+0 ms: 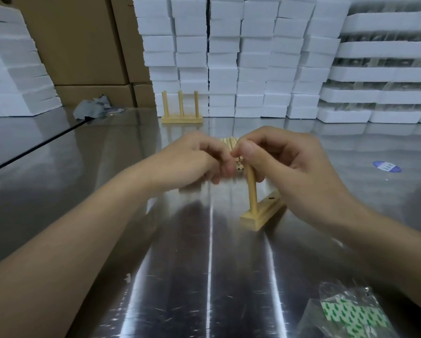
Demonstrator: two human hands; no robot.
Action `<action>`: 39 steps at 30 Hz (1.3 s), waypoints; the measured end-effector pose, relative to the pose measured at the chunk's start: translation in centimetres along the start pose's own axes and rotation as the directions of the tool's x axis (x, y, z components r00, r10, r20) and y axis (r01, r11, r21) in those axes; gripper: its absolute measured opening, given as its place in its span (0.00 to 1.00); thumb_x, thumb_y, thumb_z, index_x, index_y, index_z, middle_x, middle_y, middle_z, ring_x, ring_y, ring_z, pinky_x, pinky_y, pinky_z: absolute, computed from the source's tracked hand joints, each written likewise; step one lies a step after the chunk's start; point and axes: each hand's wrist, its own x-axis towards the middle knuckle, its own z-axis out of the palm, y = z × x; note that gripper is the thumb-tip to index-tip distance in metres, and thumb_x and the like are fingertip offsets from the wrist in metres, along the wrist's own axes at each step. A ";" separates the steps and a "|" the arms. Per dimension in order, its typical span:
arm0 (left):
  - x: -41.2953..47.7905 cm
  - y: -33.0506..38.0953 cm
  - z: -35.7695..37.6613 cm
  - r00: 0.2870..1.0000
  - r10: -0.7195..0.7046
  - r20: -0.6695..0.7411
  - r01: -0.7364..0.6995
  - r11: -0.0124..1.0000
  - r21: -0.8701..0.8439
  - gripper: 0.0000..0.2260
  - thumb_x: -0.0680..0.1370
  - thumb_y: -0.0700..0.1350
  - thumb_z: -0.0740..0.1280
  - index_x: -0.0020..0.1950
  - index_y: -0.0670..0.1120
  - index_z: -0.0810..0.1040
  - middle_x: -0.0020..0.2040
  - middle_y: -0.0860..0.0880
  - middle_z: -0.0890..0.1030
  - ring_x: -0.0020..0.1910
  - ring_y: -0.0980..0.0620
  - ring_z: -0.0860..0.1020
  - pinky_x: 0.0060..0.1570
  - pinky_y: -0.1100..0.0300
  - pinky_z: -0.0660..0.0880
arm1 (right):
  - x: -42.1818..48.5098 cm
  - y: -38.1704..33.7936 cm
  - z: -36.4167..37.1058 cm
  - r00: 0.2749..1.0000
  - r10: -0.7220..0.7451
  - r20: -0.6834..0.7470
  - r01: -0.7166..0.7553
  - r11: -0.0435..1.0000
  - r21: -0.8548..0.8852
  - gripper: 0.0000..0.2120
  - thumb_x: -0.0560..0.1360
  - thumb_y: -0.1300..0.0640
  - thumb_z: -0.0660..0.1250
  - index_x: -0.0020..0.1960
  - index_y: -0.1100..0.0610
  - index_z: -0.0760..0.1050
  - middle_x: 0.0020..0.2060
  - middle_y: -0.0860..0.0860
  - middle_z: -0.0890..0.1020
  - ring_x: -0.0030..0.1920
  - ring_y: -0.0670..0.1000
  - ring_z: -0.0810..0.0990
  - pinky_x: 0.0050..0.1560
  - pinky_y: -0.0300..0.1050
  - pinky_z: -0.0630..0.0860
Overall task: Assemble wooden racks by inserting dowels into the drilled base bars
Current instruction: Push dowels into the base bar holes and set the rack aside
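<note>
Fingers (249, 152) of right hand (289, 167) pinching dowel (252, 191) in base bar (265, 214), sticker (386, 166) illegible

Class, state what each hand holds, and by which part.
Right hand grips the upright dowel by its top end. Left hand: blurred, cannot tell.

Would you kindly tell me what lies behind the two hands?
A pile of loose dowels, mostly covered by the left hand and right hand; farther back stands a finished rack.
</note>
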 end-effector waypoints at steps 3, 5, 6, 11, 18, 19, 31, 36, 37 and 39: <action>0.4 -0.3 1.0 0.983 0.133 -0.128 -0.138 0.990 -0.032 0.11 0.69 0.35 0.64 0.44 0.44 0.85 0.43 0.39 0.86 0.46 0.35 0.82 0.48 0.40 0.77 | 0.3 -0.7 -0.4 0.999 -0.007 0.035 0.004 0.997 0.082 0.10 0.84 0.58 0.65 0.50 0.62 0.82 0.37 0.45 0.83 0.39 0.43 0.79 0.43 0.36 0.74; 0.5 -0.6 1.6 0.976 0.172 -0.133 -0.172 0.985 0.013 0.16 0.76 0.30 0.66 0.42 0.50 0.86 0.41 0.46 0.87 0.44 0.41 0.84 0.45 0.46 0.81 | 0.6 -1.0 -0.7 0.998 0.022 0.062 -0.032 0.984 0.173 0.11 0.83 0.57 0.63 0.51 0.62 0.82 0.39 0.51 0.83 0.43 0.49 0.81 0.47 0.40 0.76; 0.4 -0.7 1.8 0.975 0.185 -0.122 -0.182 0.983 0.036 0.21 0.78 0.30 0.66 0.39 0.55 0.84 0.39 0.52 0.85 0.41 0.50 0.83 0.42 0.55 0.80 | 0.8 -1.0 -0.9 0.996 0.043 0.083 -0.061 0.975 0.216 0.12 0.83 0.57 0.62 0.53 0.62 0.82 0.40 0.54 0.83 0.44 0.50 0.82 0.48 0.41 0.77; 0.6 -1.7 2.8 0.987 0.136 -0.081 -0.109 0.955 0.275 0.11 0.80 0.47 0.67 0.41 0.61 0.80 0.42 0.54 0.85 0.46 0.51 0.83 0.51 0.47 0.80 | 1.0 0.3 -1.6 0.970 0.191 0.148 -0.222 0.947 0.232 0.13 0.83 0.57 0.59 0.53 0.63 0.80 0.41 0.57 0.83 0.45 0.56 0.83 0.51 0.45 0.80; 0.9 -2.6 4.1 0.990 0.090 -0.106 -0.034 0.895 0.444 0.11 0.83 0.44 0.65 0.53 0.58 0.85 0.39 0.57 0.83 0.37 0.59 0.80 0.40 0.56 0.76 | 1.8 1.9 -0.9 0.894 0.441 -0.086 -0.368 0.828 0.423 0.11 0.71 0.56 0.63 0.36 0.54 0.61 0.33 0.51 0.58 0.33 0.50 0.58 0.37 0.47 0.58; 1.0 -2.6 4.2 0.987 0.085 -0.135 -0.018 0.901 0.433 0.12 0.84 0.44 0.64 0.54 0.59 0.85 0.39 0.55 0.84 0.36 0.57 0.80 0.39 0.54 0.78 | 1.8 2.1 -0.9 0.887 0.449 -0.112 -0.376 0.841 0.390 0.13 0.71 0.56 0.65 0.36 0.53 0.61 0.32 0.51 0.58 0.33 0.50 0.57 0.37 0.48 0.57; 6.4 6.9 4.4 0.923 0.183 -0.337 -0.195 0.981 0.000 0.09 0.86 0.46 0.64 0.54 0.51 0.84 0.47 0.52 0.86 0.47 0.56 0.83 0.37 0.71 0.72 | 1.8 2.3 0.0 0.883 0.444 -0.154 -0.372 0.860 0.348 0.21 0.69 0.59 0.69 0.33 0.50 0.56 0.25 0.46 0.58 0.26 0.48 0.56 0.28 0.39 0.57; 11.0 8.9 7.1 0.982 0.105 0.156 -0.145 0.950 0.278 0.20 0.88 0.52 0.60 0.49 0.43 0.86 0.42 0.47 0.87 0.38 0.54 0.85 0.41 0.65 0.77 | 1.5 2.8 0.4 0.872 0.418 -0.253 -0.359 0.899 0.250 0.15 0.63 0.63 0.73 0.31 0.52 0.67 0.24 0.47 0.63 0.24 0.46 0.60 0.27 0.41 0.60; 11.5 8.7 7.5 0.973 0.054 0.224 -0.132 0.929 0.346 0.21 0.88 0.53 0.60 0.46 0.44 0.86 0.39 0.49 0.87 0.36 0.55 0.84 0.45 0.62 0.78 | 1.5 2.7 0.5 0.865 0.421 -0.273 -0.374 0.903 0.211 0.11 0.61 0.61 0.72 0.34 0.55 0.70 0.24 0.47 0.65 0.24 0.46 0.62 0.27 0.41 0.61; 12.2 8.4 8.0 0.960 -0.025 0.279 -0.093 0.910 0.403 0.22 0.87 0.54 0.60 0.42 0.45 0.86 0.36 0.51 0.87 0.35 0.55 0.84 0.50 0.57 0.80 | 1.6 2.8 0.6 0.848 0.436 -0.301 -0.407 0.900 0.157 0.07 0.60 0.58 0.70 0.35 0.55 0.73 0.23 0.47 0.69 0.24 0.45 0.65 0.27 0.41 0.63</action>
